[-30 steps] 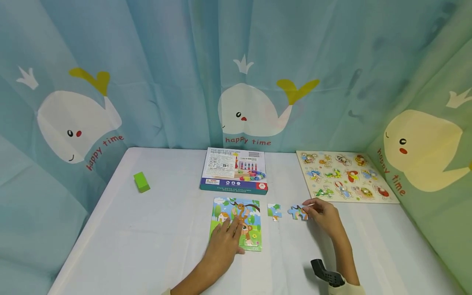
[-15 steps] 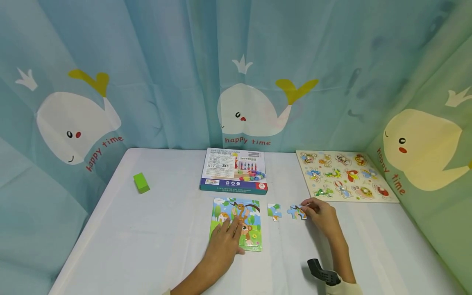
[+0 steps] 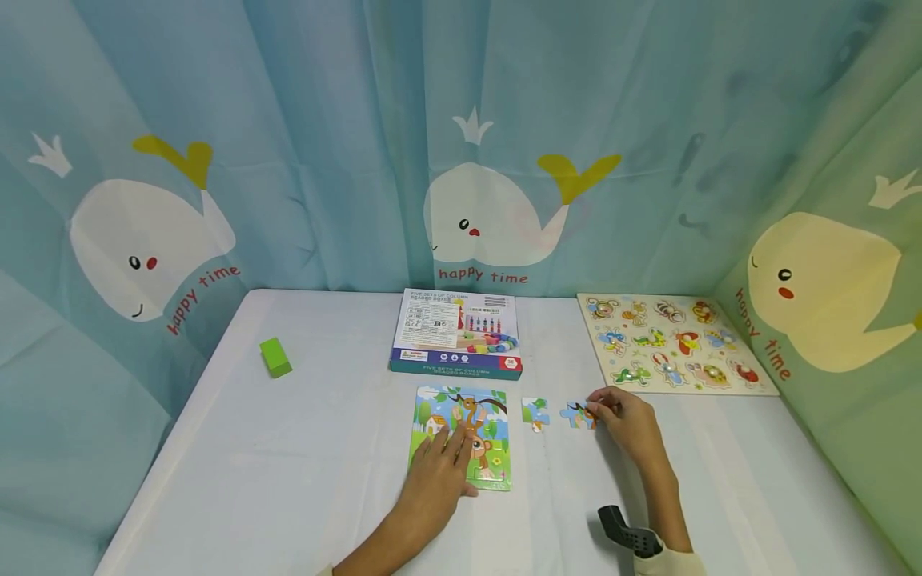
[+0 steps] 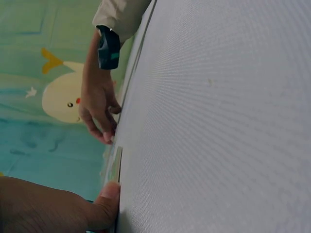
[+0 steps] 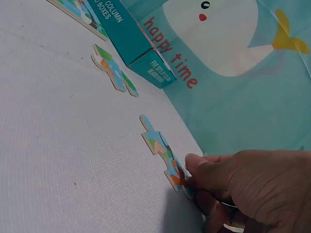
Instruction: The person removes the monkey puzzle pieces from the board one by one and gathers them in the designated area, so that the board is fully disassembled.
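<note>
My left hand (image 3: 438, 472) lies over the lower left of a square monkey jigsaw puzzle (image 3: 497, 424), its fingers stretched out on the picture. In the left wrist view the thumb (image 4: 110, 199) touches the puzzle's edge. My right hand (image 3: 634, 420) pinches a jigsaw piece (image 3: 576, 415) by its right side, between thumb and fingers. That piece, blue with a brown branch and orange fur, is close over the white cloth in the right wrist view. Between it and the puzzle lies another loose jigsaw piece (image 3: 535, 411), green and blue, which neither hand touches.
Behind the puzzle sits a flat bead-set box (image 3: 456, 334). A wooden insect puzzle board (image 3: 677, 344) lies at the back right, just beyond the right hand. A green block (image 3: 275, 358) stands at the left. A blue whale-print curtain (image 3: 346, 160) encloses the table.
My right hand has shifted slightly left, and the pinched jigsaw piece has moved a little left with it. My left hand stays in place on the puzzle.
</note>
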A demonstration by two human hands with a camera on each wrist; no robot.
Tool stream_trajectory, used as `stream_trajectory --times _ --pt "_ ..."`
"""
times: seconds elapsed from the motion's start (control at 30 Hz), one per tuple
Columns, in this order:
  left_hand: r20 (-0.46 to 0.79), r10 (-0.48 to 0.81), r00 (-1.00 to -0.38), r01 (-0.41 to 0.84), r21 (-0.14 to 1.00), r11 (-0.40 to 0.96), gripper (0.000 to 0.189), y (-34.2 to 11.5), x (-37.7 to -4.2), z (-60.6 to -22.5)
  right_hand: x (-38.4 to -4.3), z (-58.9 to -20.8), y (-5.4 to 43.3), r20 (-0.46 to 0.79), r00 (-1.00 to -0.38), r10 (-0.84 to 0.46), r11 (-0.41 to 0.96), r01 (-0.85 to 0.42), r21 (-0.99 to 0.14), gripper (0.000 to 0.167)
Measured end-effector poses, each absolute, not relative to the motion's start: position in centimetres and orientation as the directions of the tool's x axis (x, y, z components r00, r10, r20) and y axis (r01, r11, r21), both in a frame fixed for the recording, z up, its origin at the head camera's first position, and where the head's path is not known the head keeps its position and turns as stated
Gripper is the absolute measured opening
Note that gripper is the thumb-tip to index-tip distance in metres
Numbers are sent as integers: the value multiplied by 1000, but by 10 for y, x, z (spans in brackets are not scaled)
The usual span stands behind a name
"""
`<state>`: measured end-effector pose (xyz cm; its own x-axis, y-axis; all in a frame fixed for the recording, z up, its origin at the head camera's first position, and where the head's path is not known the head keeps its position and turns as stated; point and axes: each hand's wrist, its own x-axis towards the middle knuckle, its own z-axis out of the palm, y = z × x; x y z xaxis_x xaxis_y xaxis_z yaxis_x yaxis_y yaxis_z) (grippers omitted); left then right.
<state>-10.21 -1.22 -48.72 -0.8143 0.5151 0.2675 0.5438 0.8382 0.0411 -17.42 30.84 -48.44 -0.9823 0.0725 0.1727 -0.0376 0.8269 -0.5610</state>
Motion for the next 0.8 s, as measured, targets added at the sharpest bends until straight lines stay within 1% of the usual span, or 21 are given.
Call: stream_trajectory --times 0.4,0.6,0.7,0.8 --pt "246 515 -821 542 49 839 68 -12 -102 -486 -175 -485 307 174 -982 75 833 -34 -552 14" --pt "230 515 -825 536 31 844 65 -12 -101 -485 -175 -484 307 189 -980 59 841 -53 -539 14" --pt "216 518 -828 535 25 845 62 -12 -100 -483 -174 -483 306 218 -974 64 839 -65 -540 13" --pt "205 516 -832 533 35 845 61 -12 -100 -482 -174 -482 303 287 -954 82 829 -94 -551 11"
